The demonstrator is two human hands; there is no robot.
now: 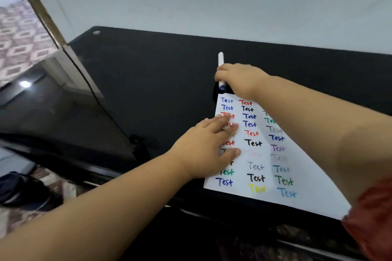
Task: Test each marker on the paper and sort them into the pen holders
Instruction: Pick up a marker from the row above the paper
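At the paper's [263, 154] twelve o'clock edge, the right hand [237, 78] grips a white marker [220, 63], blue end down, over a dark holder [216, 91] barely visible beneath. The left hand [210, 144] presses flat at nine o'clock. Lower the marker straight, then let go.

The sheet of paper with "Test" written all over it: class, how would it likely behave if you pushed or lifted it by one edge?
The sheet of paper looks thin, so it would probably droop when lifted. On the smooth black desk it would likely slide easily; the left hand pressing flat on it suggests that. It probably weighs very little.
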